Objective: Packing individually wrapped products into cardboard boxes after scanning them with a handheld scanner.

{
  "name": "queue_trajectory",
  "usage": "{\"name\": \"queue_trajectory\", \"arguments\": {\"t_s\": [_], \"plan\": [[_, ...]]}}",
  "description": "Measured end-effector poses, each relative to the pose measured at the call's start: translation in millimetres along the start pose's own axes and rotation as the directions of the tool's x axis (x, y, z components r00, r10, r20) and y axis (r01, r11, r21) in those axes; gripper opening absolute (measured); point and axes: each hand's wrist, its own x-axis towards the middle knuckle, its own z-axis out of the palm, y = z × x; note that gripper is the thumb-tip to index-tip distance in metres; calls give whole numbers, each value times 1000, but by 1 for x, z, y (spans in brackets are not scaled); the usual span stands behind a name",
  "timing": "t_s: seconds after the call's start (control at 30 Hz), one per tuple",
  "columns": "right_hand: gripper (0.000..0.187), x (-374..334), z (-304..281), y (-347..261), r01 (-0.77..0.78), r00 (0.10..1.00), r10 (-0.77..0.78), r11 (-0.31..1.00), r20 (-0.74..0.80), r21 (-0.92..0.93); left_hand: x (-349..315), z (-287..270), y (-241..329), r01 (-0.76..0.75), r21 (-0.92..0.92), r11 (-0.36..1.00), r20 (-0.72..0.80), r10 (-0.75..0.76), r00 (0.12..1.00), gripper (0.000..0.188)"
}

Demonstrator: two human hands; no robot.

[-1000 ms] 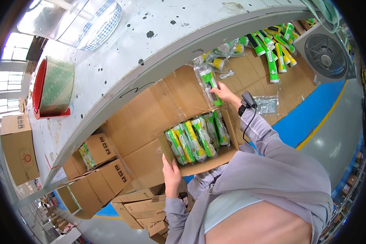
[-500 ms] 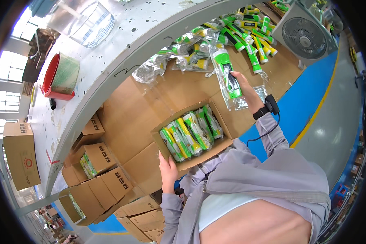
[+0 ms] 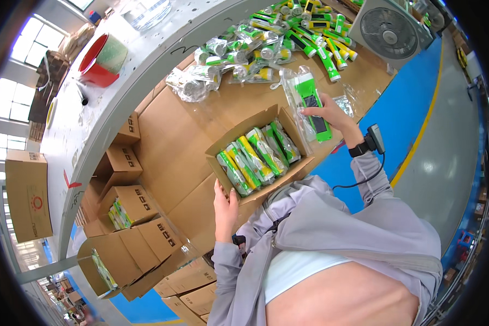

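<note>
The green flashlight [image 3: 312, 101], in a clear bag, lies tilted in the right hand [image 3: 336, 114], whose thumb and fingers close on it, just right of an open carton [image 3: 239, 130]. Bagged flashlights [image 3: 250, 157] stand in the carton. The left hand [image 3: 225, 211], partly open, touches its near left corner; the hold underneath cannot be determined. Beyond lies a flashlight pile [image 3: 266, 51]; a fan [image 3: 389, 33] stands far right. The far-left clear container [image 3: 146, 13] is cut off.
</note>
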Motion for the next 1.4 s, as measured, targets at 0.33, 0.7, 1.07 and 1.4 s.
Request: {"name": "queue_trajectory", "arguments": {"t_s": [0.33,0.7,1.07,1.4], "plan": [[44,-10,67,-53,657,615,-214,671,759,-343,-10,-31,4,-68,-73,995,-41,65,997,57],[9,37,87,-4,928,334,-60,-154,941,-339,-32,-45,-29,7,-101,995,-54,-13,998,52],[41,30,100,23,837,546,14,-60,838,-544,-29,-41,-36,-3,-147,989,-30,-1,1000,48],[71,31,117,61,153,959,187,282,211,-947,-5,-33,-19,-37,-163,986,-44,30,999,47]]}}
